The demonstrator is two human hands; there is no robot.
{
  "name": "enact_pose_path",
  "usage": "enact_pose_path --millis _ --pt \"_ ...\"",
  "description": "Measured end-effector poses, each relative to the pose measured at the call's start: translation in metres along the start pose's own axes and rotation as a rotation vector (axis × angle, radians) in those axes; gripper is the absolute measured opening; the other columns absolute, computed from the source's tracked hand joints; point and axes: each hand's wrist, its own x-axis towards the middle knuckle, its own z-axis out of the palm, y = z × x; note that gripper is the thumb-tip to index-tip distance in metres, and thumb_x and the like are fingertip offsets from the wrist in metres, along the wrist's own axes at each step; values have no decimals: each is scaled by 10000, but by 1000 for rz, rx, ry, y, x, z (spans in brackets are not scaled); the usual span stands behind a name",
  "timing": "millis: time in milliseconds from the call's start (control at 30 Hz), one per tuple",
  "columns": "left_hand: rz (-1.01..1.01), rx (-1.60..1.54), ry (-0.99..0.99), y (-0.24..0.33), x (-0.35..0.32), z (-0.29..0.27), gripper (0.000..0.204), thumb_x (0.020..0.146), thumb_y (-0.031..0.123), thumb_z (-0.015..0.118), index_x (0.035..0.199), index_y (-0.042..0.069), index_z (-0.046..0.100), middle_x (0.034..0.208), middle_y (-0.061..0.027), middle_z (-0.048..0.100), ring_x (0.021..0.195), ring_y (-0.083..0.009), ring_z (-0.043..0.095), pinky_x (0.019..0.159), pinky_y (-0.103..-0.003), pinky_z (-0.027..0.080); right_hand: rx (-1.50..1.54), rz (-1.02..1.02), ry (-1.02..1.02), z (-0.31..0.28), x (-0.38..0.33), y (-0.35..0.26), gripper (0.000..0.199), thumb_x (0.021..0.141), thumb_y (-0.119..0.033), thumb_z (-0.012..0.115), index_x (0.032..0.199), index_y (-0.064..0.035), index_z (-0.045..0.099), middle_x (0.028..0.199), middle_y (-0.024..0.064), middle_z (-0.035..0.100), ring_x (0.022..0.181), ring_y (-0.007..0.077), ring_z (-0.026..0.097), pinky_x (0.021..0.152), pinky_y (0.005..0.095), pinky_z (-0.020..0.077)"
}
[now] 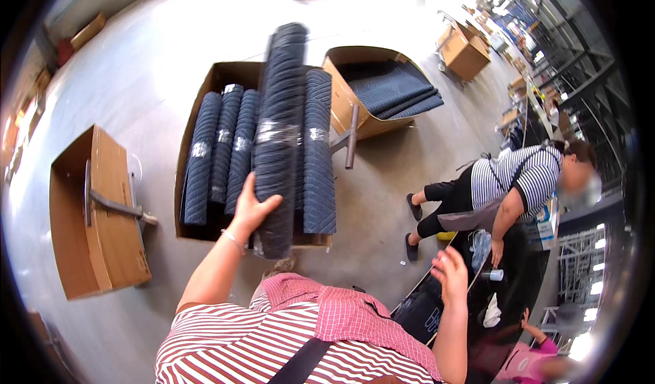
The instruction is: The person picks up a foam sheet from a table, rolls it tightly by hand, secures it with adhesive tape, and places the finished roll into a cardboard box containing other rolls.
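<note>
My left hand (254, 212) grips the lower part of a dark blue quilted fabric roll (278, 104), its thumb across the near side. The roll stands tilted over a large cardboard box (183, 172), its upper end blurred, and a shiny clear band wraps its middle. Several similar fabric rolls (205, 159) lie side by side in the box, with another roll (318, 145) at its right side. Off to the right, my right hand (450, 275) is raised near a dark table (505, 316), its fingers loosely bent and apart, with nothing in them.
Behind right, another box (365, 121) holds dark blue quilted sheets (389, 87), beside a cart handle (353, 138). An open cardboard box (112, 200) with a handle stands at left. One person (512, 186) works at the table; another person in pink (529, 360) is at lower right.
</note>
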Motion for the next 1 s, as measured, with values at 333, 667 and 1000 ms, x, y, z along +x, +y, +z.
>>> enact_pose_path --millis 333,667,1000 --pt "-91 446 -373 -165 177 -53 791 960 442 660 1477 -105 415 1447 -315 513 1342 -389 513 1139 -434 400 -86 167 -206 7 -145 150 579 1048 -421 570 1487 -51 494 1497 102 529 1370 208 497 1150 344 379" --pt "74 191 -1878 31 -148 238 512 1061 323 499 1448 -13 514 1478 -149 525 1372 -258 472 1170 -386 328 339 94 -52 34 -294 308 542 1081 -431 385 1486 -77 458 1507 97 450 1395 206 383 1157 353 297" --pt "298 941 -2184 -25 -256 322 432 1043 311 552 1322 -12 625 1242 -116 683 1126 -224 636 994 -363 477 609 404 1005 3 -509 406 290 960 -224 673 1150 -6 703 1023 62 715 910 154 669 807 307 528"
